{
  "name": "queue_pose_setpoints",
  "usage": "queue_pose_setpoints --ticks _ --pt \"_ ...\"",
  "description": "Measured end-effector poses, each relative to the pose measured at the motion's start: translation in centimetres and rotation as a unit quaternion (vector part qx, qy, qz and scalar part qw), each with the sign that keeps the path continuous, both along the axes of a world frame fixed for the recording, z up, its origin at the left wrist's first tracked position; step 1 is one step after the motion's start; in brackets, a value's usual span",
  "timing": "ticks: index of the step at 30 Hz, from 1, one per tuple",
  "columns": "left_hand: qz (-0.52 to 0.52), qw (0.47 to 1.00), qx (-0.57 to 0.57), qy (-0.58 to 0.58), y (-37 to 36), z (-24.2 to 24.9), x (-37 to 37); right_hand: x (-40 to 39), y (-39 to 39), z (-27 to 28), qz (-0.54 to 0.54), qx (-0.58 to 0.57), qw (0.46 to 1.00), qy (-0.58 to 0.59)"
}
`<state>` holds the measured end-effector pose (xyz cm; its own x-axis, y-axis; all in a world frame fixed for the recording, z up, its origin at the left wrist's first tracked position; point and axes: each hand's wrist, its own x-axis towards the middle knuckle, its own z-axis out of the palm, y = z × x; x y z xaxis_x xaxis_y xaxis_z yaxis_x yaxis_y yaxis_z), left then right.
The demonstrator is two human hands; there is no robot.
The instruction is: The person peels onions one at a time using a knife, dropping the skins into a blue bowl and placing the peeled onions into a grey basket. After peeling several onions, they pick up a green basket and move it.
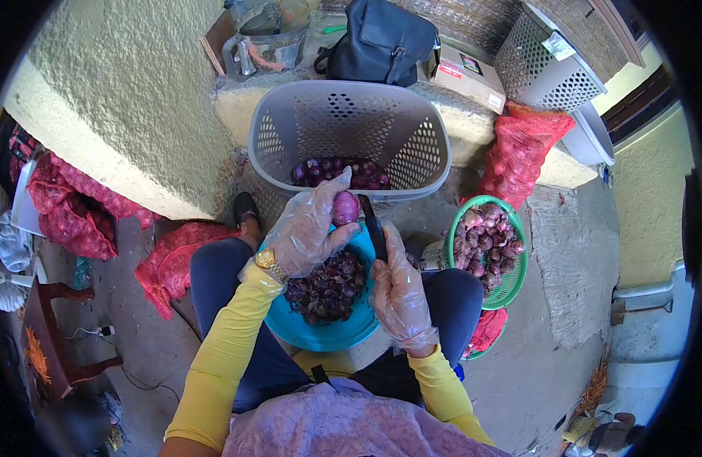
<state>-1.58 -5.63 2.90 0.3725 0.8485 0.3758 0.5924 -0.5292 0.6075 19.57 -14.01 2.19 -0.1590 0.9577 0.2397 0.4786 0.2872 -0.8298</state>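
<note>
My left hand [301, 234], in a clear plastic glove, grips a red onion [345, 208] between thumb and fingers. A knife [373, 230] with a dark blade is held in my gloved right hand [400, 293], close beside the onion. Below both hands a blue basin [345, 335] holds a heap of dark onion skins [328, 291]. Just beyond stands a grey perforated basket [351, 95] with several purple onions [339, 172] at its bottom. On the right, a green basket [524, 259] contains onions with dry skins [488, 240].
Red mesh sacks stand at the right [522, 152] and lie at the left [179, 259]. A black bag [381, 46], a cardboard box [469, 76] and a clear pitcher [271, 42] rest on the ledge behind. A wooden stool [54, 343] lies at the left.
</note>
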Motion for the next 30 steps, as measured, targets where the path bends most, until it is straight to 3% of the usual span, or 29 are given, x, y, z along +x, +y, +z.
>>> queue_pose_setpoints --ticks 9,11,12,14,15,17,20,23,30 --pt "0.014 0.999 -0.015 0.051 -0.1 -0.1 0.1 -0.2 0.4 1.9 -0.005 0.046 0.997 -0.066" --pt "0.011 0.999 0.034 0.038 -0.1 -0.1 0.2 -0.3 0.8 1.6 -0.001 0.083 0.995 -0.059" --pt "0.011 0.999 0.034 0.038 -0.1 -0.2 0.2 -0.4 0.9 2.1 -0.001 0.083 0.995 -0.059" --pt "0.014 0.998 0.037 0.043 -0.1 -0.4 0.2 -0.5 0.7 3.3 0.002 -0.035 0.998 -0.049" --pt "0.014 0.998 0.037 0.043 -0.1 -0.4 0.2 -0.6 0.7 3.3 0.002 -0.035 0.998 -0.049" --pt "0.012 0.997 0.065 0.028 -0.1 -0.3 0.3 -0.8 0.8 3.1 0.005 0.071 0.994 -0.086" --pt "0.008 0.999 0.012 0.049 -0.2 -0.1 0.4 -0.8 0.4 3.6 0.005 0.035 0.995 -0.090" --pt "0.017 0.998 0.036 0.042 -0.1 -0.3 0.6 -1.0 0.8 3.0 0.002 0.078 0.992 -0.096" --pt "0.002 0.998 0.062 0.030 0.1 -0.6 0.7 -1.3 0.6 3.2 -0.011 0.044 0.990 -0.130"
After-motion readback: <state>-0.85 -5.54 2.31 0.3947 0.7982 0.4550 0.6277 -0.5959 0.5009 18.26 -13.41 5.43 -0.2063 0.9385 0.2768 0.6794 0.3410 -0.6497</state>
